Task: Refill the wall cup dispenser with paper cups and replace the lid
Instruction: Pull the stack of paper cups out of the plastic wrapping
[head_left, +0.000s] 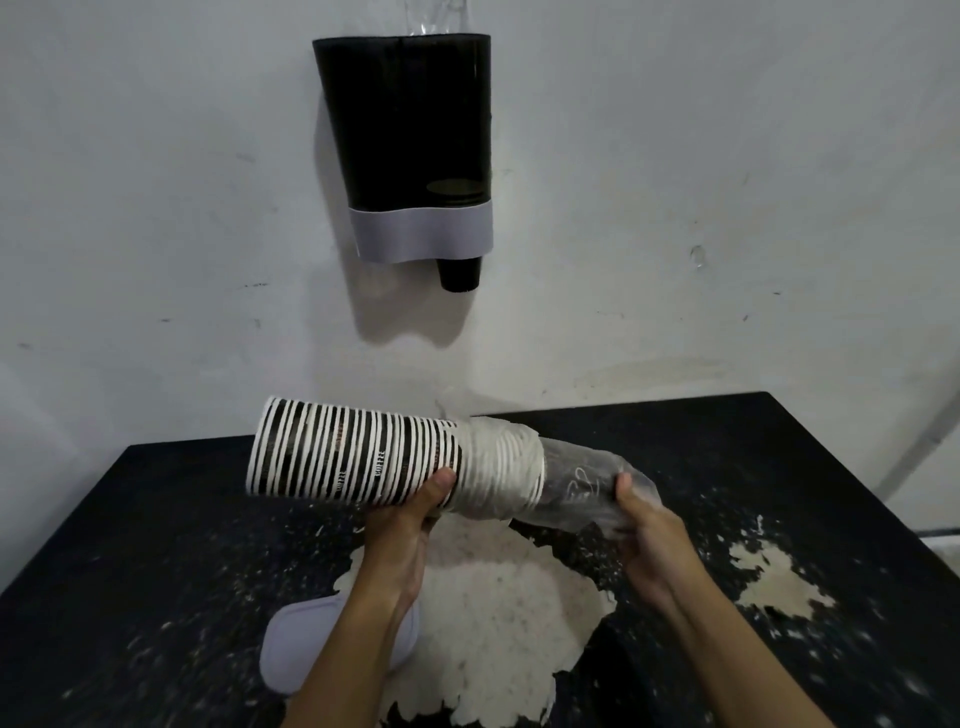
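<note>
Gripping a black-and-white striped paper cup stack (358, 457), the left hand (410, 525) steadies it; at three o'clock, the right hand (647, 530) clutches its clear plastic sleeve (576, 480).

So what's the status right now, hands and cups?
Left hand grips cup stack. Right hand pinches plastic sleeve, half off. Dispenser on wall, lid on table. Nothing in the way.
</note>
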